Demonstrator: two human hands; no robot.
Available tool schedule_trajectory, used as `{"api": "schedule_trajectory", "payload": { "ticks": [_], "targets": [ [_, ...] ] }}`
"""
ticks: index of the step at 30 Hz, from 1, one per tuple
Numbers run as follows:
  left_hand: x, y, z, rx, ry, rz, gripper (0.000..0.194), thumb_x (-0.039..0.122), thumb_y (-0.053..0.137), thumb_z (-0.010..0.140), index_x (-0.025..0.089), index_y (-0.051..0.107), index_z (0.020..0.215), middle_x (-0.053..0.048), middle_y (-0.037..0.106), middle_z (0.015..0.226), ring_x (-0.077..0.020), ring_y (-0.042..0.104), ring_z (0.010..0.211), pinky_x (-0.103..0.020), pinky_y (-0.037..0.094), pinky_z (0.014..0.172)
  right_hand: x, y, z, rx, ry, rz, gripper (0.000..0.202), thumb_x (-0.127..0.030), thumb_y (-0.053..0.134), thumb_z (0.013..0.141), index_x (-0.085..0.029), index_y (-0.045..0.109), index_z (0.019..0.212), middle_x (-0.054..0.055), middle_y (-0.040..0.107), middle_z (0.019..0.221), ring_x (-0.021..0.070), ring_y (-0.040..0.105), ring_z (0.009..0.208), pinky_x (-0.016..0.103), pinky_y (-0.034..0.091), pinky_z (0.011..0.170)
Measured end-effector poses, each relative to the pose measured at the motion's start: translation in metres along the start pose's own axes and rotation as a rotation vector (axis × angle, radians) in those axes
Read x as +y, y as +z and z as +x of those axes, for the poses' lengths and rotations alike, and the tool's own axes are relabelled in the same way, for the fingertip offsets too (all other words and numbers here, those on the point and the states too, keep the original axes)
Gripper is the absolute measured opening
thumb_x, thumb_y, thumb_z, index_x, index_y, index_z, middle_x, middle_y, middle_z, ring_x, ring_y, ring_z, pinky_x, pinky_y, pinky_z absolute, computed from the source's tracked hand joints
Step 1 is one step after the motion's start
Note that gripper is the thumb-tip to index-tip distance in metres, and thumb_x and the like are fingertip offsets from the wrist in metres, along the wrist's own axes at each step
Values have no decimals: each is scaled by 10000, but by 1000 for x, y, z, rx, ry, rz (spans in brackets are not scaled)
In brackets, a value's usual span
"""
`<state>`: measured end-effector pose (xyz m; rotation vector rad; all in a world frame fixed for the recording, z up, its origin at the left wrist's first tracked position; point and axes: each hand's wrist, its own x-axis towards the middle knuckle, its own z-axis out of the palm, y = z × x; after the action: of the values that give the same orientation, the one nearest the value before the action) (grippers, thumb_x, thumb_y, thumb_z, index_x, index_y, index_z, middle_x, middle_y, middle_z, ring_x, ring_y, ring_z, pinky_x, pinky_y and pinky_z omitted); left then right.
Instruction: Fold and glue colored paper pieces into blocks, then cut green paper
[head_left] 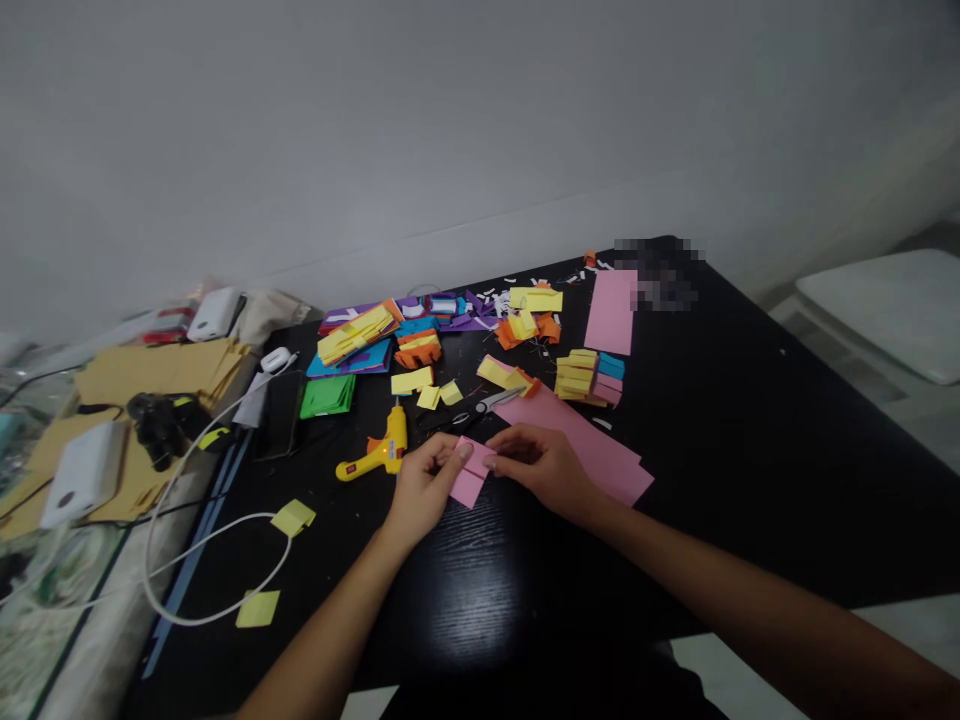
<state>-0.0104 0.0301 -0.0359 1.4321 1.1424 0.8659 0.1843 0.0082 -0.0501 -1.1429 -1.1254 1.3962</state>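
Note:
Between my two hands is a small folded piece of pink paper (468, 487), held above the black table. My left hand (425, 487) pinches its left side, thumb on top. My right hand (546, 468) grips its right edge between thumb and fingers. Just left of my hands lies a yellow glue gun (390, 447) with a small orange light on its body. Beyond them rest scissors (487, 404), partly beside folded yellow paper (502, 374). Large pink sheets (592, 440) lie under and behind my right hand.
Stacks of folded yellow and blue paper (360, 335), green paper (328, 396) and a yellow bundle (576, 377) stand at the back. White scraps are scattered there. A white cable (154, 560) loops over the left side; a white stool (885, 310) is at right.

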Motion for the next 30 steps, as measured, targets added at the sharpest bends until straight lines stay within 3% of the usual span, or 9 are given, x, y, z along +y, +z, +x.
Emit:
{"api": "schedule_trajectory", "payload": {
  "ticks": [9,21,25,30],
  "targets": [
    [0,-1,-1,6,-5,53,509,672,673,885,169,705,814,25,582,585,-107,486,512,-220,368,498,-1,0,-2,20,-46,-27,219,-400,846,786,-206,804,879,37,809,848,193,747,759,337,615,765],
    [4,1,-2,34,36,-1,415,578,767,841,176,670,812,23,604,628,-106,511,536,-214,407,506,3,2,-3,34,-103,-77,186,-386,830,807,-220,820,889,43,819,865,212,771,807,354,624,802],
    [2,1,-2,69,36,-10,401,551,805,809,170,679,811,26,600,627,-105,512,544,-213,416,515,4,2,-2,44,-72,-48,248,-394,854,772,-205,799,923,48,815,881,200,765,792,338,625,781],
    [3,0,-2,97,39,-22,399,546,812,804,171,673,807,25,609,619,-105,518,532,-210,406,498,-2,2,0,-41,13,12,301,-454,853,776,-174,772,850,30,772,745,166,719,649,312,612,690]
  ]
}}
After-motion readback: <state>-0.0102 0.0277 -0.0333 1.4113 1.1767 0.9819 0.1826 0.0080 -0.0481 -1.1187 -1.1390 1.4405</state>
